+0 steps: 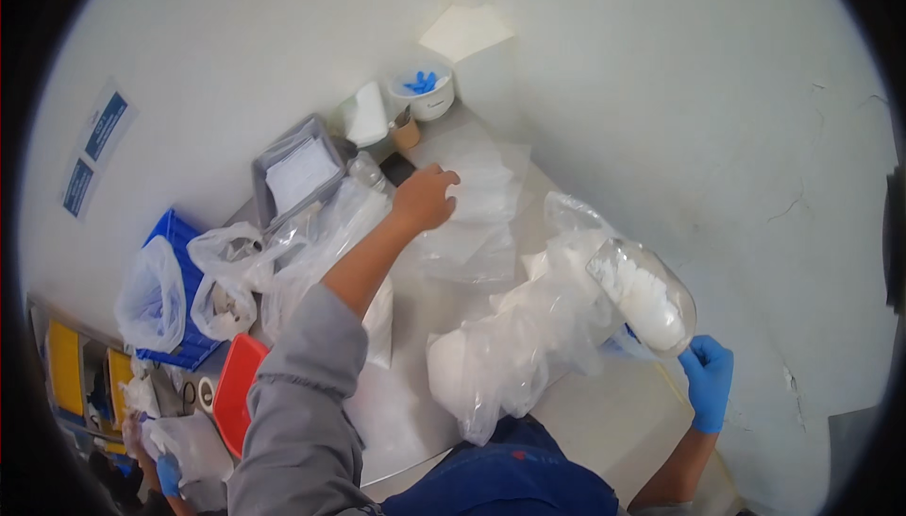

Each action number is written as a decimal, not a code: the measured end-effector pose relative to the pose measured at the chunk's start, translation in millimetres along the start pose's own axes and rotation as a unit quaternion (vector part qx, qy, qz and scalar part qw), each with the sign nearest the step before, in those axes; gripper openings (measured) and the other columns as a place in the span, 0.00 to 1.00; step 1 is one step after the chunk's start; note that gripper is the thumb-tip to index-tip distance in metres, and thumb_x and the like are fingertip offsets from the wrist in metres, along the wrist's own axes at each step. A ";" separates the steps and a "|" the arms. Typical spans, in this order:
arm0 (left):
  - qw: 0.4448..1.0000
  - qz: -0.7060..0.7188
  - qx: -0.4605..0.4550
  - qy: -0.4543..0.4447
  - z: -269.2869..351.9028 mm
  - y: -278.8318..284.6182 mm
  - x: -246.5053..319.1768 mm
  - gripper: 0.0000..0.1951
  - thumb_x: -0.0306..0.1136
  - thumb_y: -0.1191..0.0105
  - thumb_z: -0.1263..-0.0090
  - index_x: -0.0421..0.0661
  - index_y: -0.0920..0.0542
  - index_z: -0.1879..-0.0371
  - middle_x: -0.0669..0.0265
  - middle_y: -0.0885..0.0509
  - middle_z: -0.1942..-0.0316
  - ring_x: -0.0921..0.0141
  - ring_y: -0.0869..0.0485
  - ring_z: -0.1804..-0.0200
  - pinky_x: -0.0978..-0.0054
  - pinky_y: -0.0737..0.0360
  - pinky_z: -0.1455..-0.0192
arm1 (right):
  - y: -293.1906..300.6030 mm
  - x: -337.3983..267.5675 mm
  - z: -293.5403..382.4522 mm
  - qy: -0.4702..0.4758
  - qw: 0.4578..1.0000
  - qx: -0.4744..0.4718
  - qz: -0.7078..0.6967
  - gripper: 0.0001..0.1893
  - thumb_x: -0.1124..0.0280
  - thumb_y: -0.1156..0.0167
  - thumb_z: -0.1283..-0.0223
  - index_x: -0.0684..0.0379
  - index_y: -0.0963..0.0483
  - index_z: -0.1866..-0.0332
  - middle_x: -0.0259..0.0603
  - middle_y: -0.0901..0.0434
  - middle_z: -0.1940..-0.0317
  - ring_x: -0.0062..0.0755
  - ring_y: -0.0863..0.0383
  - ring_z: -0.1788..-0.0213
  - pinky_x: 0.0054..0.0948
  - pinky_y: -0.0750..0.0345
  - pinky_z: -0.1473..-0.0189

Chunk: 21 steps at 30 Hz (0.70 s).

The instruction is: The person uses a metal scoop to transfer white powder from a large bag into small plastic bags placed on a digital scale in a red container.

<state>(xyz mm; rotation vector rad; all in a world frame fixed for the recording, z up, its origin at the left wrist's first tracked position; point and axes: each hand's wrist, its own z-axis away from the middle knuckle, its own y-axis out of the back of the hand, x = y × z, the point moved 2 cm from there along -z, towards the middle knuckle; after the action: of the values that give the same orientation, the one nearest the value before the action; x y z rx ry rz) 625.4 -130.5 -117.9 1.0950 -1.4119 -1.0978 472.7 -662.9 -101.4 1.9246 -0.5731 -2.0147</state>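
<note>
My left hand [428, 197], bare, is over the left edge of a stack of clear flat plastic bags [481, 211]; its fingers are bent and apart, with nothing seen between them. My right hand [708, 381], in a blue glove, is closed at the rounded end of a clear scoop-like container [640, 296] that holds white powder. The container's wide end lies against a large, bunched clear plastic bag [524, 325] full of white material, which rests at the table's front edge, close to my navy apron.
A grey bin [258, 187] with papers, a white bowl [432, 104] with blue items, a brown cup [405, 133] and a dark phone-like object [397, 168] stand behind. Plastic bags, a blue crate [202, 346] and a red bin [237, 388] are left. A co-worker's gloved hand [168, 473] shows lower left.
</note>
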 end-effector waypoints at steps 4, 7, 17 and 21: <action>0.980 -0.192 -0.040 0.029 -51.0 -67.1 -37.6 0.21 0.41 0.41 0.33 0.56 0.15 0.40 0.60 0.23 0.29 0.57 0.30 0.25 0.55 0.27 0.29 | 11.0 13.1 -2.6 -0.012 0.999 0.006 0.033 0.09 0.74 0.28 0.40 0.69 0.18 0.67 0.27 0.24 0.79 0.13 0.31 0.73 0.22 0.32 0.71; 0.956 -0.253 -0.137 0.051 -66.6 -86.6 -57.5 0.21 0.44 0.44 0.31 0.57 0.14 0.40 0.62 0.22 0.30 0.57 0.27 0.27 0.55 0.27 0.29 | 13.2 24.4 -3.5 -0.022 0.999 0.002 0.034 0.08 0.74 0.27 0.41 0.69 0.17 0.66 0.28 0.23 0.79 0.14 0.31 0.73 0.22 0.31 0.71; 0.989 -0.042 -0.125 -0.063 77.4 88.5 22.0 0.13 0.22 0.48 0.33 0.44 0.12 0.55 0.58 0.12 0.47 0.54 0.13 0.48 0.60 0.16 0.45 | -3.4 -14.1 -38.2 0.047 0.998 -0.036 0.000 0.06 0.76 0.29 0.39 0.69 0.17 0.67 0.29 0.23 0.81 0.13 0.30 0.74 0.23 0.32 0.73; 0.959 -0.224 0.153 0.078 172.7 179.6 -17.9 0.15 0.23 0.43 0.36 0.42 0.18 0.49 0.52 0.14 0.47 0.55 0.12 0.55 0.57 0.16 0.52 | -48.6 -61.3 -53.1 0.066 0.990 -0.111 -0.065 0.07 0.76 0.29 0.39 0.69 0.17 0.66 0.30 0.21 0.80 0.14 0.29 0.75 0.23 0.31 0.73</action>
<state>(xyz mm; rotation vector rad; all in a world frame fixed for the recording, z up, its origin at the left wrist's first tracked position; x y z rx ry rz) 442.0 -67.4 39.6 1.7506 -1.2646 -1.0909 532.2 -595.5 -72.1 1.9819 -0.1866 -1.9151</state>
